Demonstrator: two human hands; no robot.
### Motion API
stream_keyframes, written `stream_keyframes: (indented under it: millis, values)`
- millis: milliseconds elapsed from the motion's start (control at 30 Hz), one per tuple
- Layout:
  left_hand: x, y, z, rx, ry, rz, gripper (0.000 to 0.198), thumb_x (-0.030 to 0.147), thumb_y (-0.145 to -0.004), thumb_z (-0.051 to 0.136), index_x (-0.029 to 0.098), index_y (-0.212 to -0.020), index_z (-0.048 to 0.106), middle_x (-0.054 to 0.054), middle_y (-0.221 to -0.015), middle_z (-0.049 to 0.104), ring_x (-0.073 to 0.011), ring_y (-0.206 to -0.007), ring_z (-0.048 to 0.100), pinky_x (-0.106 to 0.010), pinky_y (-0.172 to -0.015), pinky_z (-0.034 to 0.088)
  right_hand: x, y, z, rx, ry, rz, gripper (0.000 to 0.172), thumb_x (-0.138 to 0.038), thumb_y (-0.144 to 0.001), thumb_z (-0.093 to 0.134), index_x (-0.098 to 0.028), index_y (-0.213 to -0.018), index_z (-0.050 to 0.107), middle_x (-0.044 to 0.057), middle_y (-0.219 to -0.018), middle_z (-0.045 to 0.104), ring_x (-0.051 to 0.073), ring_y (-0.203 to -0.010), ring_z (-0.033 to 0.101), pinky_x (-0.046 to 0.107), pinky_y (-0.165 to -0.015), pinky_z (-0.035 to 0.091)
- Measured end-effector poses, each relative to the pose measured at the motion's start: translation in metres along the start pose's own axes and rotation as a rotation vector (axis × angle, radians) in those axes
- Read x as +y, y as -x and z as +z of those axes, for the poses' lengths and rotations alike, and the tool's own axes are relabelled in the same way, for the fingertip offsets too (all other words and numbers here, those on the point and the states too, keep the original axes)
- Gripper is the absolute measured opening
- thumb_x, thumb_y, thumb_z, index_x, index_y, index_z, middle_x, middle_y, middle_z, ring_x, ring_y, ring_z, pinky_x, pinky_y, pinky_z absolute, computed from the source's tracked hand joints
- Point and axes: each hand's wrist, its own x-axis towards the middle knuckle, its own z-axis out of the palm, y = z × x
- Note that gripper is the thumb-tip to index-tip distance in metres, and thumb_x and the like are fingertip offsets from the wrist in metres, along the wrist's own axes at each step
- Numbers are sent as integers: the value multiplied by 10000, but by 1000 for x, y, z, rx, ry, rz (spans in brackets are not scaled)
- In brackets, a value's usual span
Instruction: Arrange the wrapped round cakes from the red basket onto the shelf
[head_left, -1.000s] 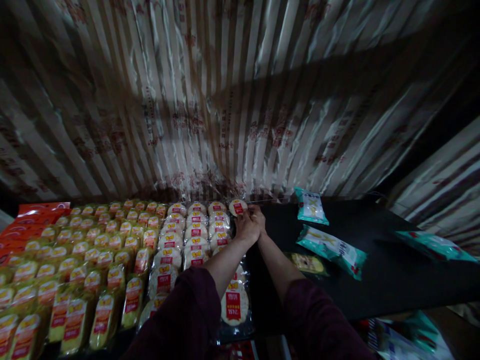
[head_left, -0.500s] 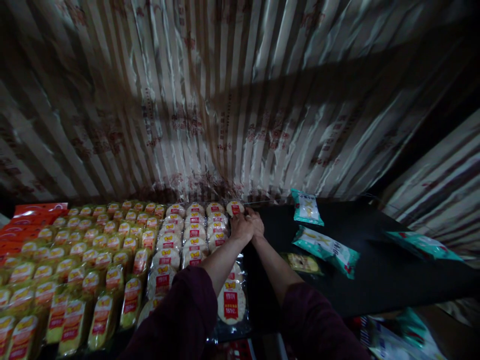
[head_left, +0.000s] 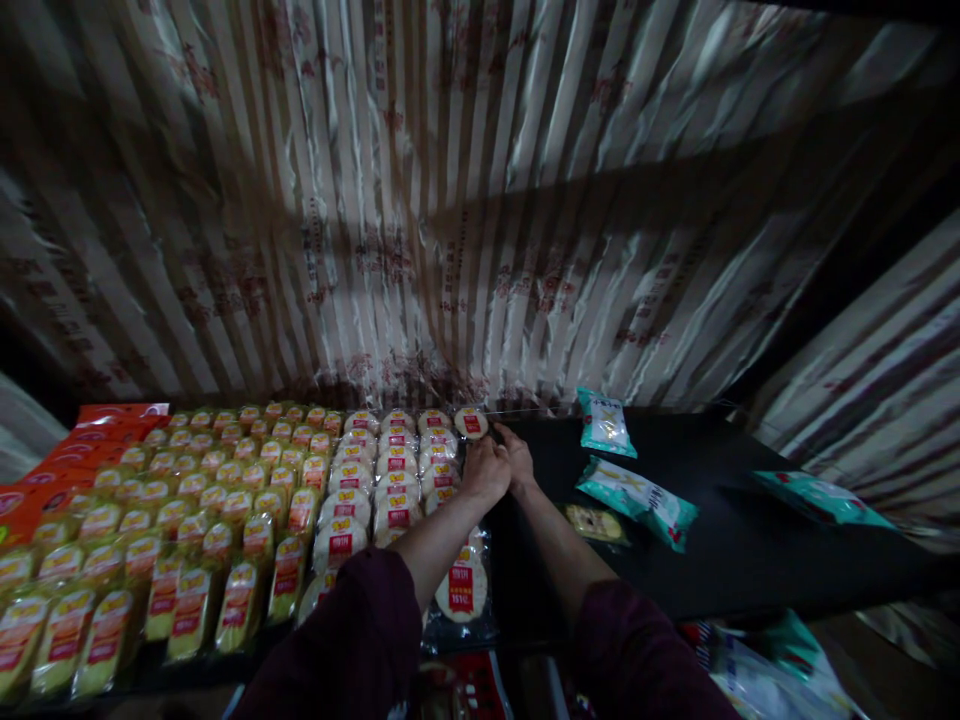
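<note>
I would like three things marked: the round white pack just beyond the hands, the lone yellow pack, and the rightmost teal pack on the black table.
Round white pack (head_left: 471, 423), head view, on its red label.
Yellow pack (head_left: 595, 523), head view, middle of its top.
Teal pack (head_left: 821, 497), head view, middle of its wrapper.

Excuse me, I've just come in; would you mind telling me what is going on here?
At a black table, a person has the left hand and right hand together just in front of the rearmost round cracker packet in the rightmost column; their grip is unclear. Yellow packaged snacks are lined up to the left, with orange packets beyond. Three turquoise packets lie scattered to the right.
</note>
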Motion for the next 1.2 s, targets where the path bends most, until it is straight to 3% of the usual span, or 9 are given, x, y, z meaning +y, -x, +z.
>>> stream_keyframes:
  millis: [133, 367, 767, 933, 1067, 1133, 1200]
  values:
    - [3, 23, -12, -72, -57, 17, 317, 225, -914, 369, 178, -1096, 624, -116, -1216, 625, -232, -1172, 546, -329, -1006, 378, -14, 21, -16, -4, -46, 69, 413, -227, -792, 470, -124, -1168, 607, 121, -1147, 654, 219, -1050, 614, 337, -935, 459]
    - [10, 71, -27, -103, -5, -28, 337, 219, -930, 344, 154, -1132, 606, -115, -1180, 646, -201, -1115, 586, -279, -950, 417, -33, 78, -36, 5, -215, 34, 317, -184, -722, 493, -169, -983, 672, 70, -1041, 682, 185, -963, 628, 322, -900, 476]
    - [-17, 171, -37, -81, 109, 35, 344, 165, -896, 384, 155, -1185, 570, -82, -1211, 634, -168, -1133, 570, -255, -989, 405, -51, 194, -44, 51, -439, 25, 336, -228, -717, 456, -177, -968, 673, 69, -1024, 676, 201, -960, 612, 366, -916, 462]
    - [-54, 224, -40, -53, 171, 112, 336, 161, -865, 446, 156, -1181, 560, -76, -1243, 609, -161, -1132, 559, -257, -1014, 391, -64, 257, -40, 43, -471, 14, 352, -244, -751, 421, -174, -1004, 656, 72, -1007, 672, 208, -954, 611, 367, -905, 461]
    - [-107, 265, -39, -54, 270, 111, 281, 216, -878, 449, 217, -1130, 573, -32, -1184, 633, -139, -1090, 574, -253, -975, 424, -64, 314, -21, -47, -346, 51, 326, -209, -790, 401, -193, -991, 657, 66, -1026, 678, 194, -964, 616, 334, -901, 463]
    - [-139, 276, -38, -131, 254, -57, 263, 199, -885, 425, 223, -1084, 594, -15, -1174, 640, -124, -1080, 581, -230, -949, 434, -60, 337, -2, -223, -211, 129, 325, -187, -819, 387, -204, -1010, 650, 61, -1048, 683, 178, -970, 624, 302, -890, 470]
    - [-173, 282, -39, -268, 106, -421, 250, 181, -888, 413, 229, -1019, 620, 3, -1118, 667, -114, -1028, 606, -205, -873, 464, -56, 354, 19, -445, 20, 225, 347, -146, -836, 388, -183, -1089, 623, 85, -1139, 663, 172, -1037, 616, 276, -907, 453]
